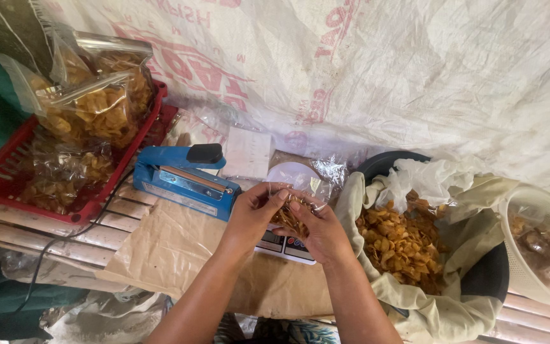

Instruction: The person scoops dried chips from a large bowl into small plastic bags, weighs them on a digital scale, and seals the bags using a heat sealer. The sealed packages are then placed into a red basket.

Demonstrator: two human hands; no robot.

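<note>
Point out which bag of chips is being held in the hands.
The small clear bag over the scale, pinched between the left hand and right hand; the other filled bags sit in the red basket.

Premises: an informal, home-scale snack-packing station. Evidence: a blue bag sealer (183,179) and small digital scale (286,245) on a slatted wooden bench (46,239) covered with brown paper (179,255); a cloth-lined tub of fried chips (408,245); filled clear bags in a red crate (7,172); woven plastic sacking (383,70) as backdrop.
</note>
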